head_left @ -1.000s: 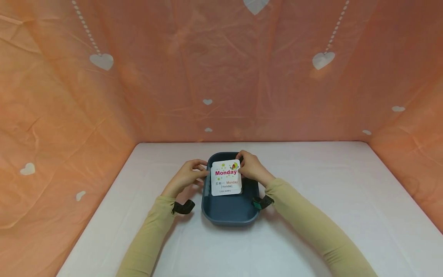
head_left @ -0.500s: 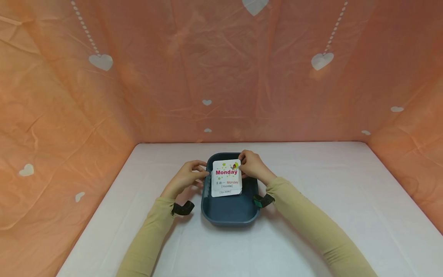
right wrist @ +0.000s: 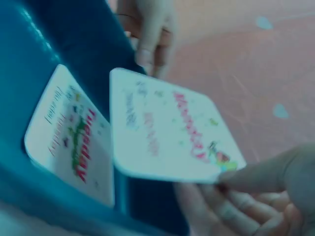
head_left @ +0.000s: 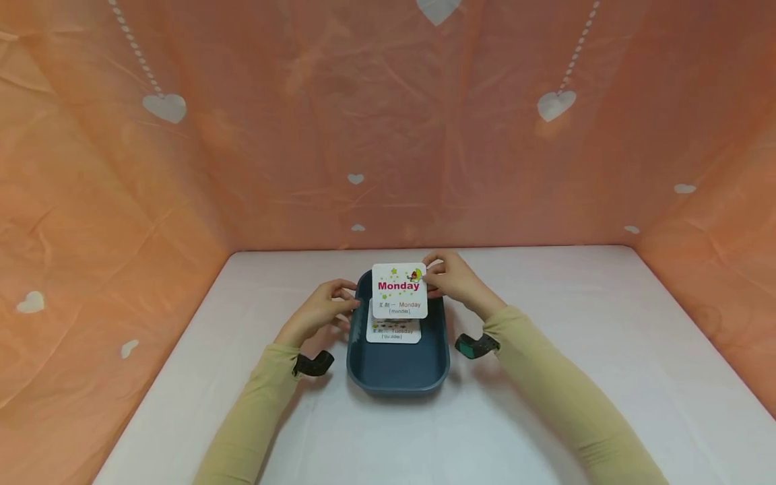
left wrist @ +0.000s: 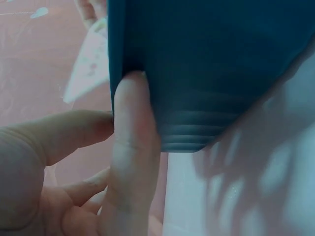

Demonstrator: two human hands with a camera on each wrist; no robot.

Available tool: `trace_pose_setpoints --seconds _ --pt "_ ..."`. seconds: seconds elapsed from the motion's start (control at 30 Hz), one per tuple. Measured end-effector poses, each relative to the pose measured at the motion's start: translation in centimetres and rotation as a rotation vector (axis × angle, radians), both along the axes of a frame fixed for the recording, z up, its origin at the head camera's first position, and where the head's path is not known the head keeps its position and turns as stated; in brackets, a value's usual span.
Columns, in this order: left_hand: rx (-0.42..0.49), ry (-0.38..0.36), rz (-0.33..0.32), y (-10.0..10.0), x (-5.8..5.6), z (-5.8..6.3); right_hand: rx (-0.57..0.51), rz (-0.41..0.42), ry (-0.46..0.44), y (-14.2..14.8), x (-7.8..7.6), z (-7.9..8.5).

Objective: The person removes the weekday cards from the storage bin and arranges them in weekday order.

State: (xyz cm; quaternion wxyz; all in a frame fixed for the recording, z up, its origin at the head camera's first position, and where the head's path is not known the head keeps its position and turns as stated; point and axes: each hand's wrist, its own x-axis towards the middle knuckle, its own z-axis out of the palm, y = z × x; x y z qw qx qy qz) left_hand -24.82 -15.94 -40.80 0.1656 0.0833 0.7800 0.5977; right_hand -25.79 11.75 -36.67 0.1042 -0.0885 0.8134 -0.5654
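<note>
One corner of Monday card (head_left: 399,296) we're pinching w/ R fingers (right wrist: 231,214), ideally not dragging Tuesday card (head_left: 394,332), L fingers (left wrist: 130,132) gripping tray rim (head_left: 398,391).

Smooth plastic tray (head_left: 397,367), paper cards (head_left: 399,292)

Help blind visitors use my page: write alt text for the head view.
A right hand holds a white Monday card above a blue tray, where a Tuesday card lies. The left hand touches the tray's left side; an orange cloth with pale hearts is behind the white table.
</note>
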Motion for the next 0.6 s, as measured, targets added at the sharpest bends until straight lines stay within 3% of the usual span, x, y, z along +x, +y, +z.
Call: trace_pose_setpoints --seconds 0.23,0.6 --pt "-0.019 -0.031 -0.06 0.1 0.0 0.0 -0.118 -0.036 -0.029 3.4 -0.3 1.0" --pt "0.0 -0.037 -0.048 -0.4 -0.6 -0.2 -0.107 -0.093 -0.066 9.8 0.2 0.0"
